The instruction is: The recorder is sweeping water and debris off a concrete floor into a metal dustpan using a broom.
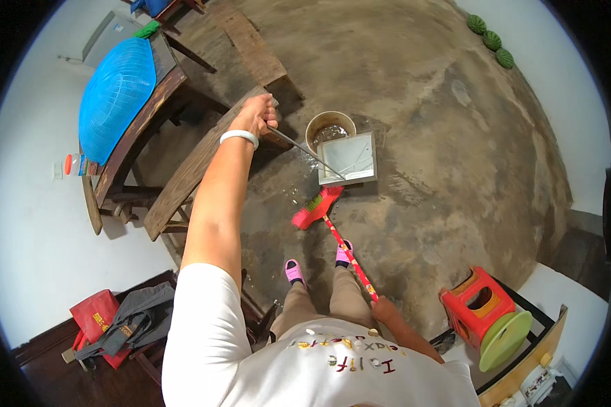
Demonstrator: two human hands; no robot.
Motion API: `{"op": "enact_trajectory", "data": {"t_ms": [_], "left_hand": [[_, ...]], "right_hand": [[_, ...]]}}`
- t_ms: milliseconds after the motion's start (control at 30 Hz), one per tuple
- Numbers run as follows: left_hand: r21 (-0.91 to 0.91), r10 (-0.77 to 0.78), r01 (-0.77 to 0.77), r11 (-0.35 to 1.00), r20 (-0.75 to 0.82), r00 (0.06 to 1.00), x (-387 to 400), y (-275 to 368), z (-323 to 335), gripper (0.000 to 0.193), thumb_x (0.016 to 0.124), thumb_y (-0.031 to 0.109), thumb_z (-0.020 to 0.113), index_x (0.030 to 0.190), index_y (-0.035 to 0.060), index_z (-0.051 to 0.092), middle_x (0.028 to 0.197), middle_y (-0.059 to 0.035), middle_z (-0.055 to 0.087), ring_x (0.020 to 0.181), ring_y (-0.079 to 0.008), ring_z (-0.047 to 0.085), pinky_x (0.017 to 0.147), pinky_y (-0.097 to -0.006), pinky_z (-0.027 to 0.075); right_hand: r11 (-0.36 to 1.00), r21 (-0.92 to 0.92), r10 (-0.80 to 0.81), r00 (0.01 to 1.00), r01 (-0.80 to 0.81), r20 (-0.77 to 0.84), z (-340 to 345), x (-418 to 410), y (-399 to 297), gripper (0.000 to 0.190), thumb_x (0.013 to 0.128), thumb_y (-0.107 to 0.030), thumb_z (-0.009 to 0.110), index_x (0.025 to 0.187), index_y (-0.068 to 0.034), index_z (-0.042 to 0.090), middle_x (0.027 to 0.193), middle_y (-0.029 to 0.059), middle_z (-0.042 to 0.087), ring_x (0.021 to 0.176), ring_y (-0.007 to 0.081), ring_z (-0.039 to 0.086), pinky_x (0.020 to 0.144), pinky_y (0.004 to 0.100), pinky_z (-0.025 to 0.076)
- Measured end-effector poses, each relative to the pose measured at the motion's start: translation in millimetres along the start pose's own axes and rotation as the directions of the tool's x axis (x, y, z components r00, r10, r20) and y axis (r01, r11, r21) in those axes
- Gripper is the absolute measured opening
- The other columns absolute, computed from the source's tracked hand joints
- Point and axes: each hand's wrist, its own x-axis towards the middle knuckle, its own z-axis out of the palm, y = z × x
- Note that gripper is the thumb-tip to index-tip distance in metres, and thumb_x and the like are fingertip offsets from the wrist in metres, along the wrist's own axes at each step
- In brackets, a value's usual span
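Note:
My left hand (257, 114) is closed round the end of a thin metal rod, the handle of a metal dustpan (347, 156). The pan is tilted against the near rim of a round bucket (331, 119) with a dark, partly shiny inside. My right hand (382, 308) grips the red patterned handle of a broom (318, 206). Its red and green bristle head rests on the concrete floor just below the pan, angled to the left. Small bits of litter lie on the floor left of the broom head and beside the bucket.
Wooden benches (203, 163) stand at the left by a table (175, 76) bearing a blue mesh food cover (119, 96). Red plastic stools (478, 305) are at the lower right. Several watermelons (491, 40) lie along the far right wall. A dark chair or bench stands close by my left leg.

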Motion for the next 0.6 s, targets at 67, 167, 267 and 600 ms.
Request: {"op": "enact_trajectory", "data": {"t_ms": [67,167,267,600], "left_hand": [[0.008,0.004,-0.004,1.0,0.012,1.0,0,-2,-3,0.04,0.094,0.025,0.037,0.057,0.0164,0.025,0.05,0.0057,0.018,0.042,-0.0083,0.016,0.04,-0.0254,0.017],[0.019,0.006,-0.006,1.0,0.022,1.0,-5,-6,-6,0.039,0.094,0.025,0.037,0.058,0.0163,0.025,0.05,0.0054,0.018,0.042,-0.0083,0.016,0.04,-0.0251,0.018],[0.021,0.016,-0.016,1.0,-0.01,1.0,-8,-11,-13,0.039,0.094,0.026,0.038,0.058,0.0162,0.025,0.051,0.0057,0.018,0.042,-0.0083,0.016,0.04,-0.025,0.018],[-0.011,0.062,-0.061,0.998,0.108,0.992,-45,-72,-43,0.037,0.091,0.03,0.044,0.06,0.0171,0.028,0.049,0.0056,0.019,0.041,-0.0088,0.016,0.04,-0.0254,0.017]], "right_hand": [[0.999,-0.025,-0.041,0.999,0.041,-0.01,2,3,6,0.036,0.084,-0.03,0.05,0.086,0.006,0.052,0.081,0.0295,0.059,0.079,0.0444,0.058,0.071,0.0501,0.046],[0.998,-0.03,-0.054,0.998,0.053,-0.027,1,1,8,0.036,0.084,-0.031,0.051,0.086,0.005,0.052,0.081,0.0292,0.059,0.078,0.0442,0.058,0.07,0.0507,0.046],[0.992,-0.056,-0.116,0.993,0.115,0.002,-8,-3,-1,0.036,0.084,-0.031,0.052,0.087,0.004,0.052,0.081,0.0288,0.059,0.077,0.0443,0.058,0.069,0.0508,0.046],[0.989,-0.141,0.03,0.997,-0.039,-0.065,29,12,27,0.034,0.085,-0.032,0.05,0.088,0.001,0.055,0.082,0.0238,0.061,0.079,0.0398,0.06,0.069,0.0495,0.047]]}}
